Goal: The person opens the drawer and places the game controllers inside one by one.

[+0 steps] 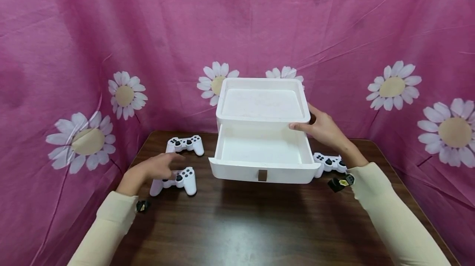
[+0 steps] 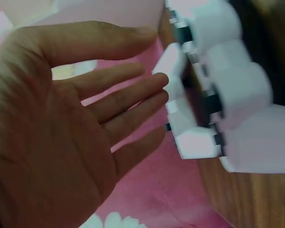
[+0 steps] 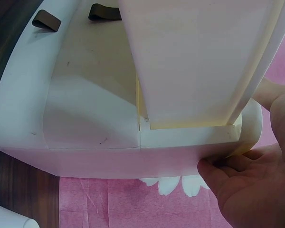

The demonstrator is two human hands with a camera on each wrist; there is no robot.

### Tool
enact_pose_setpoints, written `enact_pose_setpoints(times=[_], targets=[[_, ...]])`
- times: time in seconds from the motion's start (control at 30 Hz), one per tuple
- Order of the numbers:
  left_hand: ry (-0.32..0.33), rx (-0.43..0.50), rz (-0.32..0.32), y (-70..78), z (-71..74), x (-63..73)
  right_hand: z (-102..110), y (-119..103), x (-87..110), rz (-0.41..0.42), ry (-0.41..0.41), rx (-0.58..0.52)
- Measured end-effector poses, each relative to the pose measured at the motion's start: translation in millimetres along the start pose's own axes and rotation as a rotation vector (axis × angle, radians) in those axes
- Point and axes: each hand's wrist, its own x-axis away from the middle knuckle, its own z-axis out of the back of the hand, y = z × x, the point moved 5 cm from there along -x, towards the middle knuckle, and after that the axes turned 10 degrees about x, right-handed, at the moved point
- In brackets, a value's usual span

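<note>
Sitting open at the wood table's point(image 1: 237, 224) back, pink daisy curtain point(image 1: 252, 22) behind: white drawer unit point(image 1: 256, 120).
Side's pinched by the right hand point(image 1: 323, 128); left hand point(image 1: 157, 165) is held near a controller point(image 1: 190, 181), fingers loosely spread.

Head cam's fairly bright, w/ glare on surface point(image 1: 237, 237) & soft shadow below drawer unit point(image 1: 261, 103); L-wrist pic's dim, controller point(image 2: 242, 85) blurry.

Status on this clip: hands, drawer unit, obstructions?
Left hand hovers over nearer left-side white plastic game controller. Right hand grips white rectangular plastic drawer unit; drawer pulled out. Nothing visibly blocks left hand.
</note>
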Motion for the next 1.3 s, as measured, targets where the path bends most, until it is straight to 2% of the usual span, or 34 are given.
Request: enact_pose_setpoints(times=[0.13,0.33,0.47,0.67,0.93,1.17,1.3], targets=[[-0.034,-0.013,0.052,-9.1,-12.6,-5.0,0.0,0.8,-1.0,-0.014,0.009,0.005],[-0.028,-0.141,0.119,-22.5,-23.4,-9.9,-1.9,0.5,-1.4,-0.027,0.003,0.011],[-0.006,-0.184,0.083,-23.0,-25.4,-11.9,-1.4,0.8,-0.1,-0.030,0.008,0.004],[-0.019,-0.147,0.033,-21.3,-29.6,-12.0,-2.1,1.9,2.9,-0.029,0.001,0.001],[0.020,-0.227,0.036,-18.9,-26.9,-9.2,-2.1,1.1,-1.9,-0.022,0.015,0.017],[-0.007,-0.219,0.067,-16.8,-25.9,-8.9,-1.7,2.5,-0.5,-0.025,0.008,0.006],[0.003,-0.241,0.051,-16.1,-24.9,-9.0,0.0,1.3,0.7,-0.018,0.014,0.019]])
